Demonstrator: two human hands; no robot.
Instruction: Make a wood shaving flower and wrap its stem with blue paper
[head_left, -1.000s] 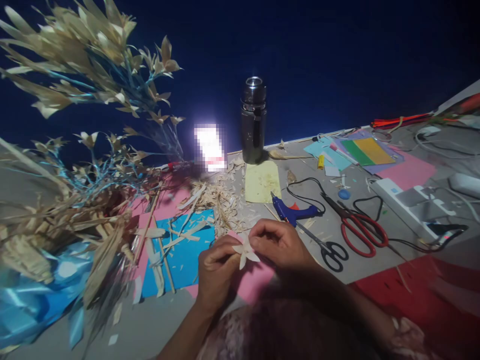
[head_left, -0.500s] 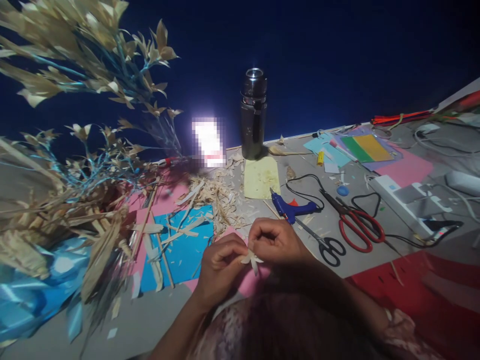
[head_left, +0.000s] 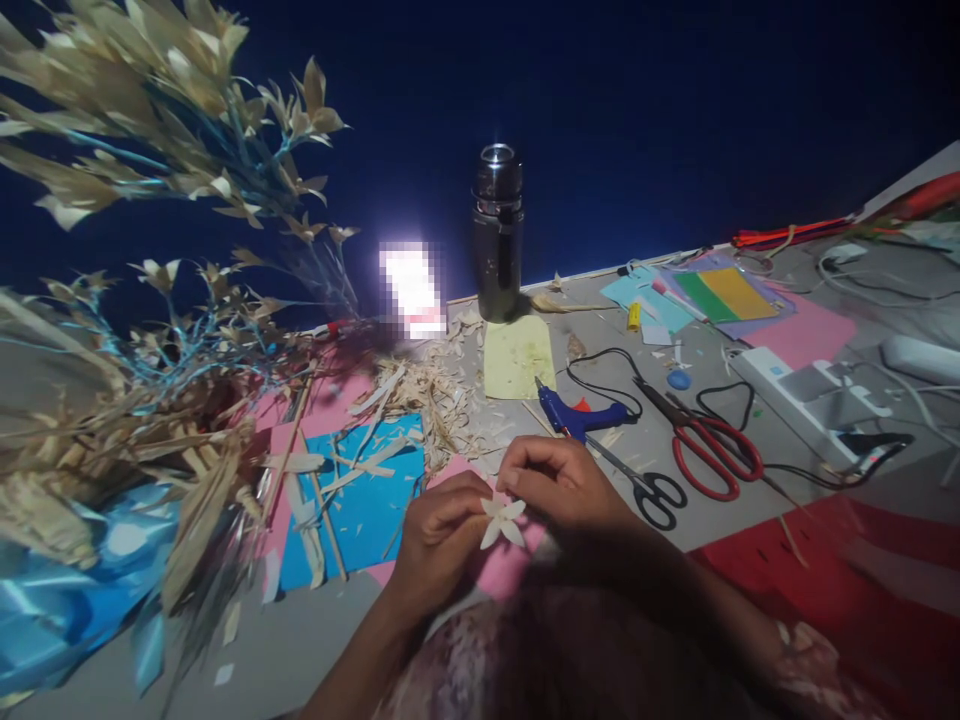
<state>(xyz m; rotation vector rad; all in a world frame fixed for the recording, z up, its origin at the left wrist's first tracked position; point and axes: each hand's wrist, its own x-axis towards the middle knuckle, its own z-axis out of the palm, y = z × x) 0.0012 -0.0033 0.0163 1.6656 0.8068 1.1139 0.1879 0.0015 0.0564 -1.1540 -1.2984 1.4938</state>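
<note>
A small pale flower with pointed petals, seemingly of dried husk, faces up between my hands. My left hand pinches it at its left side with thumb and fingers. At its upper edge, the curled fingers of my right hand close on it; the exact grip is partly hidden. Pink paper lies beneath the hands. Just beyond my right hand are a blue glue gun and black-handled scissors. Larger scissors with red handles lie further right.
A dark flask stands at the back behind a yellow sheet. Husk scraps and blue paper lie left, below a tall bunch of husk flowers. A white power strip and red sheet are on the right.
The flower has turned, and its petals now show spread open toward me. My right fingertips have shifted slightly up from its middle. The whole view has moved a little.
</note>
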